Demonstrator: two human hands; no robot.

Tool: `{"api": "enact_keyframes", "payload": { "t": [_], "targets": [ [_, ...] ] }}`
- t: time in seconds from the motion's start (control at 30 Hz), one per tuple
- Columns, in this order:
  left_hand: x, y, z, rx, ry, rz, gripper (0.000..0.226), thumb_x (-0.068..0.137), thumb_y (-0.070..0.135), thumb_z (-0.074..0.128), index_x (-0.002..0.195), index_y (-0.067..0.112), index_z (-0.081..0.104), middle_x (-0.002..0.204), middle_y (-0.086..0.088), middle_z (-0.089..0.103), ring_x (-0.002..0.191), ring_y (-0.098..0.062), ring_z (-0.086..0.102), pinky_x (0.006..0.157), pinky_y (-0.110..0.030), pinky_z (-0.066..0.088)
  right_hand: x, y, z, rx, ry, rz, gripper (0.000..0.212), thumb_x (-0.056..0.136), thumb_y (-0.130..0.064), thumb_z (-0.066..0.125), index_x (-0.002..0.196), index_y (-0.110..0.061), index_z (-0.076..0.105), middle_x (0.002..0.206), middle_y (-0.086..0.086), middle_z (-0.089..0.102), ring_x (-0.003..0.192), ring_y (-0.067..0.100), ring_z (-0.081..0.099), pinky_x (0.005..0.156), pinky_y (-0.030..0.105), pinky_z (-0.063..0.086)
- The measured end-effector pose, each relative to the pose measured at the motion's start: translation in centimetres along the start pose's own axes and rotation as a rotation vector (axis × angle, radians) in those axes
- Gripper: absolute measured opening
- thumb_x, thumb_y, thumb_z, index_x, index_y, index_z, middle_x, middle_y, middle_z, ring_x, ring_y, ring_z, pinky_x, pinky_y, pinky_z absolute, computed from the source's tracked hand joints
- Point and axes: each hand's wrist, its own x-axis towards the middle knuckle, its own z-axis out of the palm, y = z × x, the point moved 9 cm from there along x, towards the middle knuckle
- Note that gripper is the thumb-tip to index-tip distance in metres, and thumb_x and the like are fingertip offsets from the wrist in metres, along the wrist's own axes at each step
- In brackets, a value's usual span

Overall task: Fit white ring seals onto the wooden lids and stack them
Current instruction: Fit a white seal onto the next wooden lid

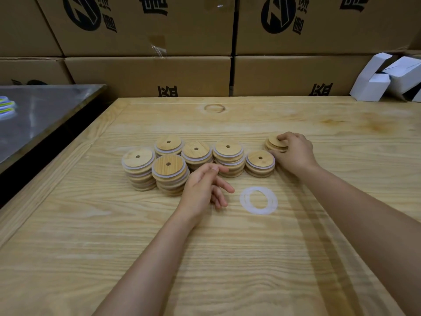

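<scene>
Several stacks of round wooden lids [169, 173] with white ring seals stand in a cluster mid-table. A short stack of bare wooden lids [274, 142] sits at the right end. My right hand [293, 152] grips the top lid of that stack, fingers curled over its edge. Loose white ring seals [259, 200] lie flat on the table in front of the stacks, overlapping each other. My left hand [205, 188] hovers just left of the seals with relaxed fingers, holding nothing.
The wooden table [205, 258] ends at the left, where a grey metal surface [41, 110] adjoins. Brown cardboard boxes [148, 74] form a wall behind. White folded cartons [387, 78] lie at the back right corner.
</scene>
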Motion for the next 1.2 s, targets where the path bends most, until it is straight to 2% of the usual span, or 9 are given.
{"api": "enact_keyframes", "payload": {
  "t": [0.07, 0.13, 0.27, 0.4, 0.53, 0.67, 0.87, 1.03, 1.2],
  "targets": [
    [0.0, -0.1, 0.1, 0.000, -0.002, -0.004, 0.029, 0.101, 0.015, 0.030, 0.091, 0.009, 0.057, 0.058, -0.006, 0.065, 0.034, -0.015, 0.052, 0.035, -0.018, 0.037, 0.0, -0.1, -0.5, 0.061, 0.066, -0.011, 0.042, 0.078, -0.032, 0.074, 0.111, -0.013, 0.056, 0.122, 0.008, 0.055, 0.115, 0.027, 0.047, 0.086, 0.033, 0.040],
    [0.0, -0.1, 0.1, 0.002, -0.003, -0.006, 0.029, 0.101, 0.014, 0.030, 0.090, 0.008, 0.057, 0.058, -0.006, 0.065, 0.034, -0.015, 0.052, 0.035, -0.018, 0.037, 0.0, -0.1, -0.5, 0.099, 0.082, 0.005, 0.038, 0.077, -0.029, 0.075, 0.105, -0.011, 0.055, 0.116, 0.009, 0.057, 0.111, 0.027, 0.050, 0.080, 0.029, 0.038],
    [0.0, 0.0, 0.2, 0.007, 0.001, -0.005, 0.027, 0.100, 0.011, 0.033, 0.089, 0.009, 0.057, 0.057, -0.005, 0.065, 0.034, -0.014, 0.052, 0.035, -0.017, 0.037, 0.0, 0.0, -0.8, 0.087, 0.069, 0.033, 0.047, 0.076, -0.030, 0.077, 0.114, -0.013, 0.054, 0.124, 0.010, 0.050, 0.117, 0.028, 0.046, 0.090, 0.033, 0.040],
    [-0.1, -0.1, 0.2, 0.002, 0.003, -0.011, 0.024, 0.099, 0.010, 0.036, 0.088, 0.009, 0.057, 0.057, -0.005, 0.064, 0.034, -0.014, 0.051, 0.034, -0.018, 0.037, -1.7, -0.2, -3.2, 0.266, 0.184, 0.021, 0.048, 0.077, -0.027, 0.075, 0.120, -0.020, 0.053, 0.127, 0.004, 0.043, 0.117, 0.019, 0.046, 0.089, 0.023, 0.036],
    [-0.1, 0.0, 0.3, -0.002, 0.000, 0.004, 0.024, 0.100, 0.014, 0.037, 0.088, 0.009, 0.058, 0.058, -0.005, 0.065, 0.035, -0.014, 0.052, 0.035, -0.018, 0.037, -4.8, -1.9, -5.6, 0.400, 0.285, -0.087, 0.046, 0.075, -0.027, 0.077, 0.115, -0.026, 0.055, 0.122, -0.001, 0.046, 0.109, 0.014, 0.051, 0.094, 0.027, 0.042],
    [-0.1, 0.0, 0.3, -0.017, -0.005, 0.007, 0.027, 0.099, 0.025, 0.039, 0.089, 0.008, 0.058, 0.060, -0.007, 0.065, 0.037, -0.014, 0.053, 0.037, -0.020, 0.039, -9.1, -4.9, -5.5, 0.494, 0.253, -0.220, 0.039, 0.073, -0.020, 0.078, 0.104, -0.029, 0.057, 0.113, -0.005, 0.049, 0.105, 0.013, 0.053, 0.093, 0.031, 0.046],
    [-0.3, 0.3, 1.2, -0.061, -0.087, 0.029, 0.030, 0.088, 0.035, 0.046, 0.088, 0.009, 0.060, 0.064, -0.010, 0.063, 0.043, -0.014, 0.058, 0.038, -0.020, 0.045, -14.4, -9.8, -1.6, 0.407, 0.096, -0.514, 0.039, 0.068, -0.018, 0.079, 0.104, -0.014, 0.064, 0.110, 0.002, 0.051, 0.107, 0.015, 0.050, 0.096, 0.020, 0.036],
    [-0.2, -0.1, 0.6, 0.083, -0.042, 0.059, 0.025, 0.094, 0.018, 0.051, 0.097, -0.003, 0.062, 0.065, -0.008, 0.058, 0.047, -0.011, 0.054, 0.042, -0.020, 0.044, -15.5, -10.2, 0.8, 0.281, 0.002, -0.579, 0.048, 0.070, -0.016, 0.079, 0.113, -0.007, 0.062, 0.117, 0.007, 0.054, 0.113, 0.022, 0.050, 0.102, 0.025, 0.034],
    [0.0, -0.4, 0.5, 0.041, -0.018, 0.042, 0.018, 0.096, 0.014, 0.047, 0.098, 0.001, 0.060, 0.073, -0.010, 0.060, 0.050, -0.015, 0.058, 0.041, -0.023, 0.050, -15.2, -8.9, -1.0, 0.216, 0.171, -0.581, 0.022, 0.079, -0.006, 0.068, 0.101, -0.003, 0.067, 0.101, 0.011, 0.061, 0.096, 0.027, 0.059, 0.088, 0.030, 0.043]
  ]
}}
